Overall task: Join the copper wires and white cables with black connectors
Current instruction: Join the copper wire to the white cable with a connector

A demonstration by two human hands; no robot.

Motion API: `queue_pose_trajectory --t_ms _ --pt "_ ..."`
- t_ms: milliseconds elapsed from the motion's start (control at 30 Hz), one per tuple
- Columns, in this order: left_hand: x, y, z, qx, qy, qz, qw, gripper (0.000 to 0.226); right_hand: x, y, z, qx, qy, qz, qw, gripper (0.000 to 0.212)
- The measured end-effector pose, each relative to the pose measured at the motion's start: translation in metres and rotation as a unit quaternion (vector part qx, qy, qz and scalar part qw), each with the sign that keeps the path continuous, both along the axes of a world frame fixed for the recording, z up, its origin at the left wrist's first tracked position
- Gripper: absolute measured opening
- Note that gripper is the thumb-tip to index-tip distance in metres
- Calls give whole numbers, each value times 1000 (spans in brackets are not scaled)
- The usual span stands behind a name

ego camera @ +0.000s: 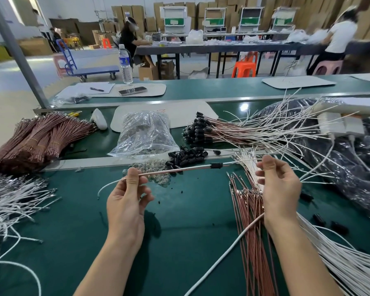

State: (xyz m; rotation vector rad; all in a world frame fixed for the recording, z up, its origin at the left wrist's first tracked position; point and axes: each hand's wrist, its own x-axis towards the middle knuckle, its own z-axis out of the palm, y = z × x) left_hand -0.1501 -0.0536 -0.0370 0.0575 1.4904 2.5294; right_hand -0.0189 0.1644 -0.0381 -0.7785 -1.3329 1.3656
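Closest to me, above the green worktop (179, 231), the person's hands are apart. The left hand (126, 201), at about 7 o'clock, pinches a thin copper-coloured wire (169, 171) between thumb and fingertips. The right hand (280, 189), at 4 o'clock, has its fingers curled and seems to pinch the thin white cable (229, 163). Between them, held off the worktop, a small black plastic connector (216, 166) sits on the strand. These leads look light and floppy, so I'd grip each one close to the connector rather than by its tail, and go easy on the small metal tips. Farther off at 12 o'clock lies a loose heap of black connectors (186, 157), and beyond it a clear plastic bag (145, 133).
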Motion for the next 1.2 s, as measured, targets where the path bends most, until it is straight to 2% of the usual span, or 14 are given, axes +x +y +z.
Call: queue_pose_trajectory --t_ms 267,433,567,700,800,900,1000,1100,1200 --pt "-4 -4 1 19 -17 -8 1000 19 4 2 6 -50 45 -28 997 31" --pt "-7 -6 0 43 -50 -20 998 19 9 4 12 -116 87 -31 989 29" --pt "-9 -4 1 100 -114 -34 988 24 11 2 14 -197 147 94 965 30" --pt "-13 -4 0 160 -153 -31 975 21 2 -15 13 -307 194 249 898 57" --pt "-14 -6 1 207 -183 -40 960 18 -5 -27 13 -354 234 291 857 56" --pt "-13 -7 2 246 -193 -59 948 16 -9 -28 12 -352 245 271 862 42" --pt "-9 -6 4 267 -184 -95 941 16 -12 -35 7 -342 181 276 880 35" --pt "-5 -1 4 232 -160 -115 953 21 -18 -49 4 -334 111 338 873 49" --pt "-5 2 1 113 -97 -102 984 22 -20 -53 8 -364 150 363 844 49"
